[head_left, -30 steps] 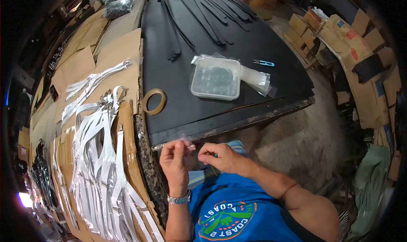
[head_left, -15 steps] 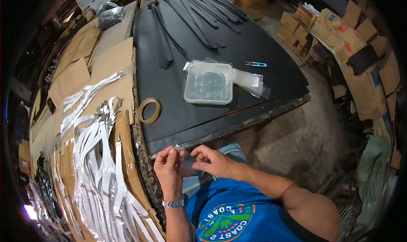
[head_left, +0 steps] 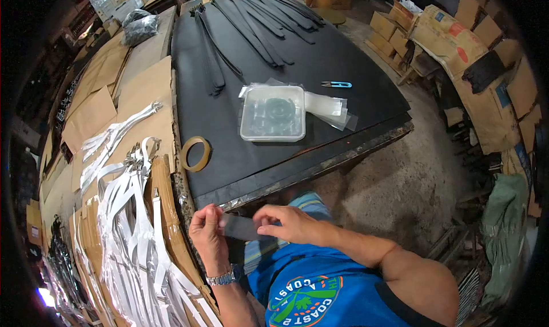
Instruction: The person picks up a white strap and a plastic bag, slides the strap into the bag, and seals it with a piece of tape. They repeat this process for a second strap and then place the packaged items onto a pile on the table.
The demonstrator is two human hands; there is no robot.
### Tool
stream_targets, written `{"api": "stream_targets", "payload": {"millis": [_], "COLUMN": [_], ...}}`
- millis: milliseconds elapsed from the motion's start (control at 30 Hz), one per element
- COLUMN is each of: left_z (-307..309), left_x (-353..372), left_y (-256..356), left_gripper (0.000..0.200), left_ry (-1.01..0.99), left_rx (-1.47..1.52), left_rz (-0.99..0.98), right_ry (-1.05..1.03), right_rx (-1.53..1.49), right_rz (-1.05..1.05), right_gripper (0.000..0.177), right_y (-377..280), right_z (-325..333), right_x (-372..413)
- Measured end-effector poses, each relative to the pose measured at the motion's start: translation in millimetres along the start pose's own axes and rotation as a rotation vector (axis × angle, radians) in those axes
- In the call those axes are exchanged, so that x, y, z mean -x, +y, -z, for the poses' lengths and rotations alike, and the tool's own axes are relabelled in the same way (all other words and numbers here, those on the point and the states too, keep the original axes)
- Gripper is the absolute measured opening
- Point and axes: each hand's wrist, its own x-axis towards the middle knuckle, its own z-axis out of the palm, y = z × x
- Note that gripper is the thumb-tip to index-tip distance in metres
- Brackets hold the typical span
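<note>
A small clear plastic bag (head_left: 239, 227) stretches between my hands just off the table's near edge. My left hand (head_left: 207, 228), with a metal watch on the wrist, pinches its left end between thumb and fingers. The fingers of my right hand (head_left: 289, 224) are curled together at its right end. Beyond them on the black tabletop stands a translucent plastic tub (head_left: 273, 133). A stack of flat clear bags (head_left: 327, 105) lies against the tub's right side. A roll of brown tape (head_left: 185, 155) lies to the left, and blue thread snips (head_left: 337, 84) rest behind the bags.
Black straps (head_left: 251, 32) are spread over the far part of the black table (head_left: 223, 115). White straps with metal clips (head_left: 134, 212) lie on cardboard (head_left: 146, 89) at the left. A grey plastic bag (head_left: 140, 28) sits farther back. Cardboard boxes (head_left: 389, 29) are piled on the right.
My left hand has moved slightly left, away from the right hand. The plastic bag, crumpled before, is now drawn out flat between them. The whole view has shifted a little.
</note>
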Motion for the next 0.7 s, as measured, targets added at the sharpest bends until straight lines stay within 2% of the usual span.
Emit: {"api": "stream_targets", "payload": {"millis": [67,167,200,267,433,533,567,600,700], "left_z": [-4.2,3.8,0.5,-8.0,-12.7,-9.1,-10.1,-9.7,-10.6], "left_x": [2.3,5.4,6.1,11.5,17.3,26.5,30.5,34.0,40.8], "left_y": [5.8,9.6,8.0,14.2,12.0,17.6,21.2,23.8,25.6], "left_gripper": [0.014,0.016,0.017,0.018,0.019,0.02,0.019,0.019,0.019], "left_ry": [0.054,-0.011,-0.04,-0.034,-0.004,-0.092,-0.113,-0.165,-0.239], "left_rx": [-0.04,-0.234,-0.213,-0.242,-0.246,-0.23,-0.227,-0.249,-0.251], "left_rz": [-0.053,-0.062,-0.104,-0.011,0.086,0.105,0.135,0.113,0.166], "right_ry": [0.289,0.384,0.312,0.213,0.323,0.383,0.327,0.321,0.146], "right_rx": [0.175,0.268,0.222,0.545,0.478,0.61,0.457,0.331,0.193], "right_rz": [0.29,0.513,0.526,0.562,0.614,0.902,0.764,0.616,0.353], "right_gripper": [0.017,0.018,0.021,0.016,0.012,0.029,0.039,0.041,0.036], "right_y": [-5.9,-82.9,-113.6,-146.8,-158.4,-111.5,-90.0,-71.8,-14.1], "right_z": [4.0,54.2,68.7,80.1,58.3,38.7,23.7,8.9,-17.1], "right_x": [0.0,15.6,32.4,53.6,99.0,46.8,27.6,14.4,0.6]}}
